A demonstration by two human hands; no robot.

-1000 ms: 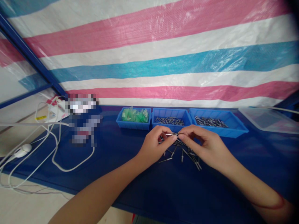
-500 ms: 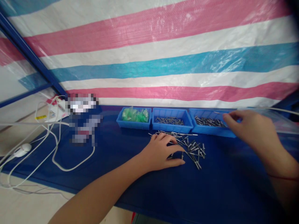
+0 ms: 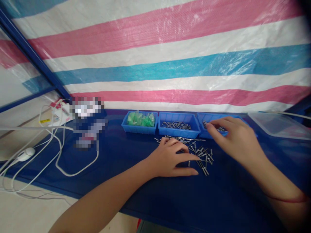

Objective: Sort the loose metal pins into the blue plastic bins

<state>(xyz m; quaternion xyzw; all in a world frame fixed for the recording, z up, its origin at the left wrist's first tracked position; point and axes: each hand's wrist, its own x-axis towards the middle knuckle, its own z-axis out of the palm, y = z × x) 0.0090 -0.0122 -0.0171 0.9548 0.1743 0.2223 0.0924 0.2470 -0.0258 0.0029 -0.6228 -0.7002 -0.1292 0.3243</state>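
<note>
A loose pile of small metal pins (image 3: 202,152) lies on the blue table top (image 3: 136,168). My left hand (image 3: 175,157) rests flat on the pile's left side, fingers stretched out towards the right. My right hand (image 3: 234,137) hovers over the right blue bin (image 3: 201,116), which holds more metal pins, and its fingers are spread with the tips at the bin's left end. Nothing shows in either hand. A middle blue bin (image 3: 178,131) holds a few pins. A left blue bin (image 3: 139,130) holds green plastic pieces.
A clear plastic tray (image 3: 279,124) sits at the far right. White cables (image 3: 60,161) loop over the table's left end beside a white oval device (image 3: 24,154) and a blurred object (image 3: 86,124). A striped tarpaulin (image 3: 170,58) closes off the back.
My hands parted from a shared pin above the pile. The left hand dropped flat onto the pile. The right hand swung out to the right bin, then drew back left along it.
</note>
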